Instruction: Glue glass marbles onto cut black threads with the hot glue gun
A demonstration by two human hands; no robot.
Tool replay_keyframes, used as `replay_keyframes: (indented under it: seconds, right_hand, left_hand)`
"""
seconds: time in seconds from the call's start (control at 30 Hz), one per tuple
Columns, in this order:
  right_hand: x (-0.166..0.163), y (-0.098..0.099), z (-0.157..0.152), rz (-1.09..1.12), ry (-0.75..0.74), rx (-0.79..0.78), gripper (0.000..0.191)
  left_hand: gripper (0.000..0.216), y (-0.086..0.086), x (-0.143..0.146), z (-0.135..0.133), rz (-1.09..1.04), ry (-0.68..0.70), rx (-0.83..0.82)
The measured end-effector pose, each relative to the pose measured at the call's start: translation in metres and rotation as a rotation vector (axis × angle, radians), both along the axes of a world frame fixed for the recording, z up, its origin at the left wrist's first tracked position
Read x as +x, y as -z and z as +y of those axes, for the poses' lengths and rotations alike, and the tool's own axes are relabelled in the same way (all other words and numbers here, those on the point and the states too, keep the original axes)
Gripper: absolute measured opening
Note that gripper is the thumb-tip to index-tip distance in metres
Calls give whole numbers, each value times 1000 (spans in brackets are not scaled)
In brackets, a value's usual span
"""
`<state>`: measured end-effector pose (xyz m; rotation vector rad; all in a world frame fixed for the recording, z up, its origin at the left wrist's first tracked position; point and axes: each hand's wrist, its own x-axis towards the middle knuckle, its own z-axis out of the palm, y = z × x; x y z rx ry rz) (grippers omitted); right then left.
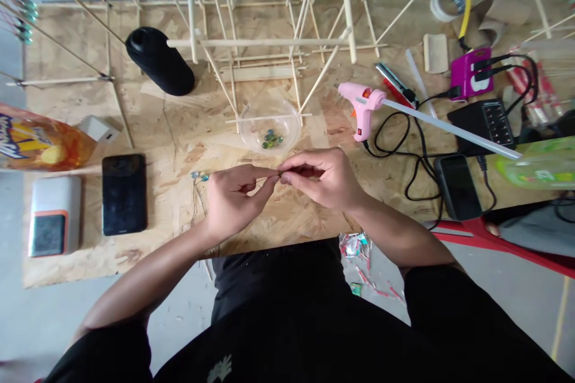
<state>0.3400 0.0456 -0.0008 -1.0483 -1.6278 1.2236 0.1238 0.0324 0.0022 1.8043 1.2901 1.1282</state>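
My left hand [233, 197] and my right hand [321, 178] meet over the chipboard sheet [157, 131], fingertips pinched together on a small thin item, too small to name. Just beyond them stands a clear plastic bowl [269, 127] holding several green and blue marbles [271, 139]. Two small marbles on thin wire [199, 177] lie left of my left hand. A frame of thin wooden sticks [269, 42] rises behind the bowl.
A pink glue gun [362, 105] with its cord lies to the right, near a power strip [483, 122], a purple device [469, 73] and a phone [456, 185]. At left are a black phone [124, 193], a white box [54, 215], a snack bag [40, 140] and a black speaker [159, 60].
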Motion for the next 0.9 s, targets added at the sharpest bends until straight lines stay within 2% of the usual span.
replay_keyframes:
  seconds: [0.1,0.17,0.27,0.33,0.43,0.53,0.63,0.73,0.9]
  right_hand:
    - [-1,0,0,37,-11,-61,8]
    - [-1,0,-1,65,-18,-127,16]
    - [0,0,-1,87,-12,-273,32]
    - [1,-1,-1,98,-4,-345,40]
    - [1,-4,-2,132,3,-400,47]
    - [0,-8,-5,149,17,-425,46]
    - [0,-13,-8,144,44,-439,46]
    - [0,-16,-9,149,53,-436,47]
    - [2,-18,-12,214,34,-421,48]
  left_hand:
    - [15,0,-2,3,-118,9,-254]
    - [22,1,-5,6,-178,64,-391]
    - [23,3,-7,7,-210,152,-459]
    - [21,4,-8,5,-193,169,-381]
    - [17,5,-7,0,-124,170,-151]
    - [17,8,-5,-6,-73,161,63]
    - [20,11,-4,-8,-87,144,196]
    - [23,13,-5,-8,-123,153,231]
    - [22,9,-7,-7,-112,213,110]
